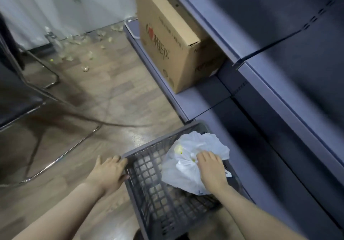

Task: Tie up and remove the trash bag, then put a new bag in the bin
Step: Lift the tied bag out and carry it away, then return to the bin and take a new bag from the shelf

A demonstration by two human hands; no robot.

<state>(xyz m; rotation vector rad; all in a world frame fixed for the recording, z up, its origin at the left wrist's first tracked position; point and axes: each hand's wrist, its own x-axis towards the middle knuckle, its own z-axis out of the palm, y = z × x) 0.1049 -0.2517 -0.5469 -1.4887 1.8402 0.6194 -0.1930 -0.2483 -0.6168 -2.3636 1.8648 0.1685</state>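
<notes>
A grey lattice bin [149, 165] stands on the wooden floor at the bottom centre, against the foot of a grey shelf unit. A white plastic trash bag [186, 171], bunched at its top, sits in the bin's right part with some yellow-green scraps showing through. My right hand [211, 169] grips the gathered neck of the bag from above. My left hand [109, 172] holds the bin's left rim, thumb inside and fingers over the edge.
A cardboard box [173, 40] sits on the shelf unit's lowest shelf [214, 113] beyond the bin. A chair with chrome legs [61, 158] stands at the left. Scraps of litter [85, 68] lie scattered on the floor near the far wall.
</notes>
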